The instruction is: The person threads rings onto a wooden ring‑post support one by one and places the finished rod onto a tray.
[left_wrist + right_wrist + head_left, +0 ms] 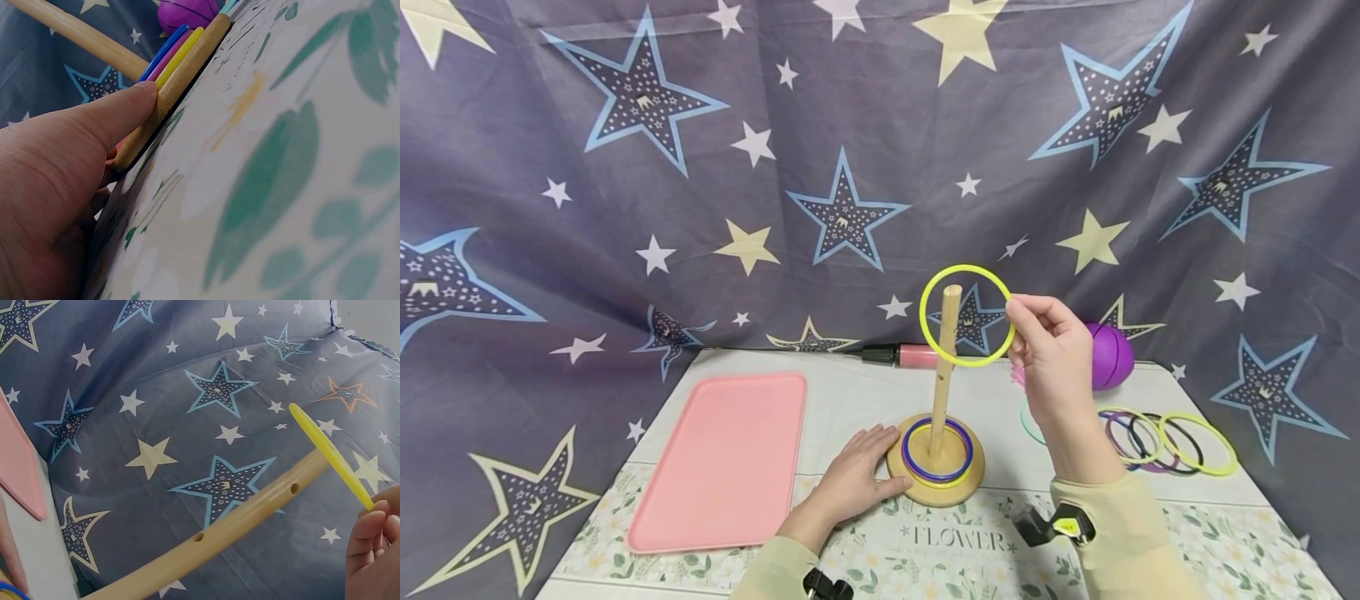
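My right hand pinches the right side of a yellow ring, which stands nearly upright by the top of a wooden pole. In the right wrist view the ring is seen edge-on across the pole's tip; I cannot tell whether it goes around it. My left hand holds the left edge of the stand's round wooden base, its thumb against the rim. Around the pole's foot lie a blue ring, a purple ring and a yellow ring.
Several loose rings overlap on the table at the right, partly behind my right forearm. A purple ball and a pink-and-black pump are at the back. A pink tray lies left. A starry curtain hangs behind.
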`<act>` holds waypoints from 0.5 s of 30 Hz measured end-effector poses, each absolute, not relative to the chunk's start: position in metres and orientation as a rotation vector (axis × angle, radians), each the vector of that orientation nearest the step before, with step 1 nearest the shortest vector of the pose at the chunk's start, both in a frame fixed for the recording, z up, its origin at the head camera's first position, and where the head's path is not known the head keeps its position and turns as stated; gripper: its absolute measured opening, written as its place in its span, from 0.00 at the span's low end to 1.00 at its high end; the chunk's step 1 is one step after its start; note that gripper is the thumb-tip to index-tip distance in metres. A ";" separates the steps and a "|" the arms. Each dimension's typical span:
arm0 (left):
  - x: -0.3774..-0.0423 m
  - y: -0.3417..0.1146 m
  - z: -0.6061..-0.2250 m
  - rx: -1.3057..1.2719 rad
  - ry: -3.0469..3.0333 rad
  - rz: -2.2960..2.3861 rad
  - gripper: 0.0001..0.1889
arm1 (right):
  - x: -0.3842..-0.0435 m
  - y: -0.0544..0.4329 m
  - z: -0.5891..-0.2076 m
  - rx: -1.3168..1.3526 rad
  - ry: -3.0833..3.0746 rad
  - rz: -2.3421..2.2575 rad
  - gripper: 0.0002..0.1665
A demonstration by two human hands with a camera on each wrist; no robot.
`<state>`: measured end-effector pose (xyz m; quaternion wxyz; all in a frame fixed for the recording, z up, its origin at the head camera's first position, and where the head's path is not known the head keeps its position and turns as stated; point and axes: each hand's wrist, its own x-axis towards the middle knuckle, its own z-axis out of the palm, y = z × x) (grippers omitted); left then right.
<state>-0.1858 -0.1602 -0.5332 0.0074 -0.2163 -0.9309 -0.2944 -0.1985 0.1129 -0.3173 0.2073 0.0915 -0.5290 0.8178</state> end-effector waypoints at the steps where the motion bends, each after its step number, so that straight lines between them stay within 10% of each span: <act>1: -0.186 -0.160 -0.533 -0.674 -2.914 -0.922 0.46 | -0.199 0.111 -0.318 0.251 -1.477 2.272 0.04; 15: -0.185 -0.161 -0.534 -0.691 -2.893 -0.930 0.46 | -0.210 0.099 -0.339 0.191 -1.519 2.282 0.04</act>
